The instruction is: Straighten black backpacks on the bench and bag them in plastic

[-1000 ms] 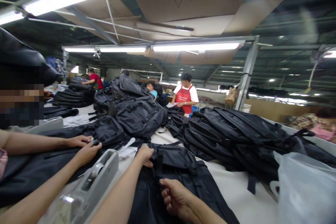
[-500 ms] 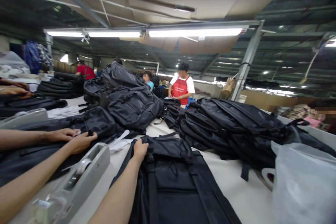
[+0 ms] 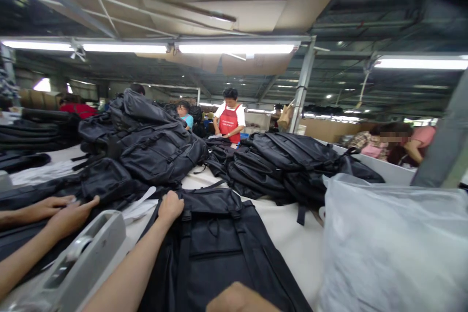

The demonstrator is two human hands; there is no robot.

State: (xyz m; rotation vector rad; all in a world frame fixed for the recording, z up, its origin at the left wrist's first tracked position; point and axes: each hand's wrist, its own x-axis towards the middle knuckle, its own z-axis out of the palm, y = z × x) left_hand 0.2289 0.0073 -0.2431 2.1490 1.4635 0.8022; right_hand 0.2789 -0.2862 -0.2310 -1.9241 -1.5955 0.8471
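A black backpack (image 3: 215, 248) with two long straps and buckles lies front up on the table before me. My left hand (image 3: 171, 206) is closed around its upper left corner, beside a strap buckle. At the bottom edge of the view, my right hand (image 3: 241, 297) shows only in part, over the lower part of the backpack. It looks curled with the knuckles up; its fingertips and anything in them are hidden.
Piled black backpacks (image 3: 153, 141) rise at the back left, with more backpacks (image 3: 278, 161) at the back right. A large translucent plastic bag (image 3: 395, 248) stands at right. A grey tape dispenser (image 3: 80, 253) sits at left, near a co-worker's hands (image 3: 69, 214).
My view has turned right, so most things sit further left. My right hand has come into view at the bottom. The left hand keeps its hold on the backpack.
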